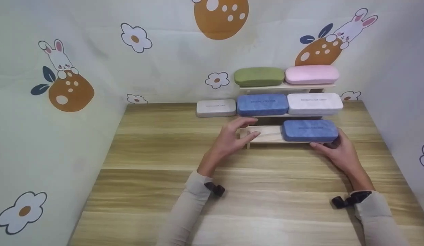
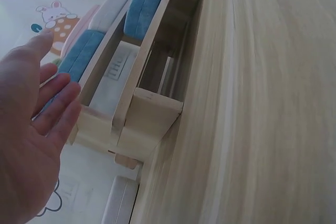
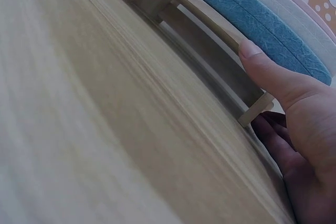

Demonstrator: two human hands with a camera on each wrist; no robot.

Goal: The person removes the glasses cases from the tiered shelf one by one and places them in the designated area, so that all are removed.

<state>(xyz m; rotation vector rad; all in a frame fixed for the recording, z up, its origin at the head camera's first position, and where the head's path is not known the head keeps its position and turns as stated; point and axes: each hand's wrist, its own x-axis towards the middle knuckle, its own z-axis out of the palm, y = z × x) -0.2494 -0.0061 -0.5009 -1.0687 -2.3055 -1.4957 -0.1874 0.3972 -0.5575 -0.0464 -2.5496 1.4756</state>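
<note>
A three-step wooden display rack (image 1: 266, 134) stands on the table. On the right half of its lowest step lies a blue glasses case (image 1: 310, 131); the left half of that step is bare wood. My right hand (image 1: 342, 152) grips the rack's right end, its thumb at the step's front edge beside the blue case and its fingers by the end leg (image 3: 256, 109). Beside the rack's left end, my left hand (image 1: 229, 135) is spread with thumb and fingers apart, holding nothing. In the left wrist view its fingers (image 2: 58, 98) look clear of the wood.
A second blue case (image 1: 262, 104) and a white case (image 1: 315, 104) fill the middle step. Green (image 1: 259, 76) and pink (image 1: 312, 74) cases sit on top. A smaller grey case (image 1: 216, 108) lies on the table left of the rack. Patterned cloth (image 1: 171, 58) hangs behind.
</note>
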